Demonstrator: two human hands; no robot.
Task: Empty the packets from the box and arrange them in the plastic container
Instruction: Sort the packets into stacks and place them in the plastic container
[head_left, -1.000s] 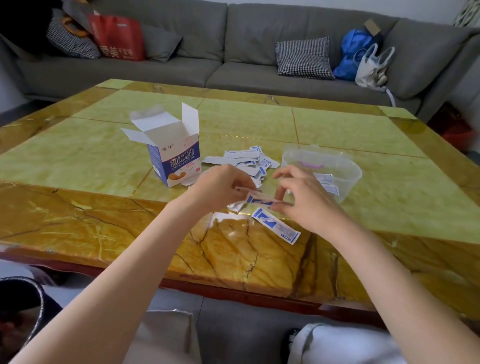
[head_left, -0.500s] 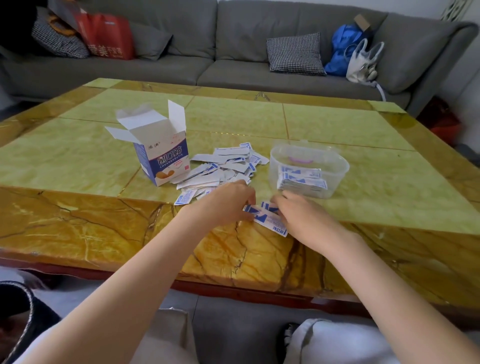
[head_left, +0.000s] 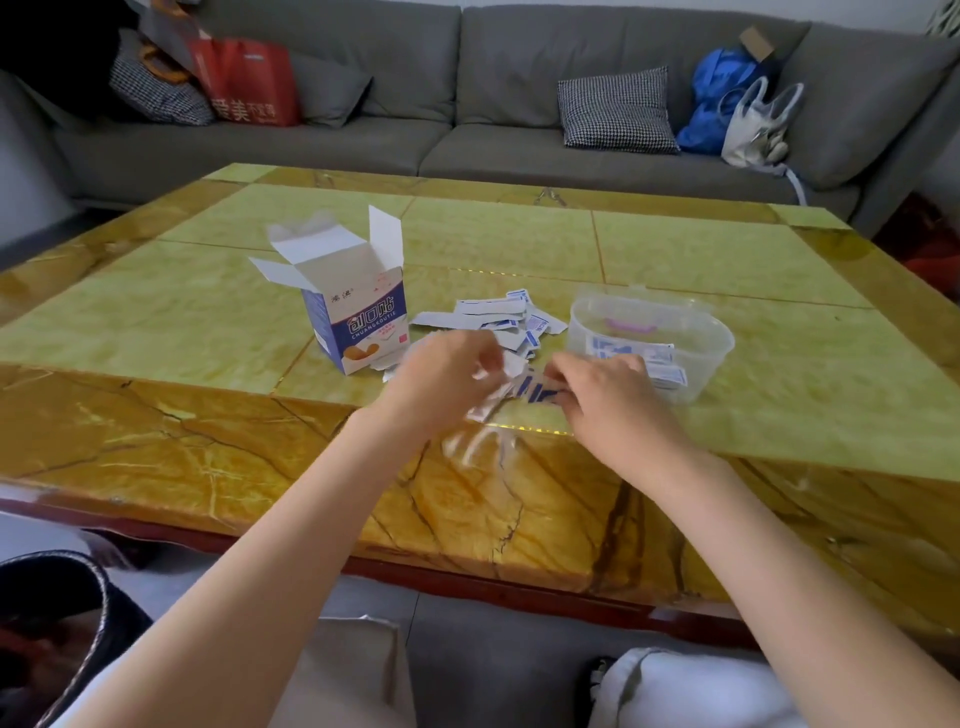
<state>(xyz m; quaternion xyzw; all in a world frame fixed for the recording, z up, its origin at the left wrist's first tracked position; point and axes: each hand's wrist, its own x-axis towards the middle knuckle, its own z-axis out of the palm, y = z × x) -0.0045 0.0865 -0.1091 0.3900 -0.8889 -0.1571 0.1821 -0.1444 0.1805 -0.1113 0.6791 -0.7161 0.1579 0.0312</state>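
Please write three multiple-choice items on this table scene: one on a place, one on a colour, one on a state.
1. The loose pile of packets lies:
A. between box and container
B. on the sofa
C. inside the box

2. The print on the packets is:
A. red
B. blue
C. green

3. The box stands:
A. taped shut
B. crushed flat
C. upright, top flaps open

Key: 1 A, the pile lies between the box and the plastic container. 2 B, blue marks show on white wrappers. 3 C, its flaps stand up above an open top.

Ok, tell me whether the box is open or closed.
Open: the box stands upright on the table with its top flaps spread. Whether packets remain inside, cannot tell.
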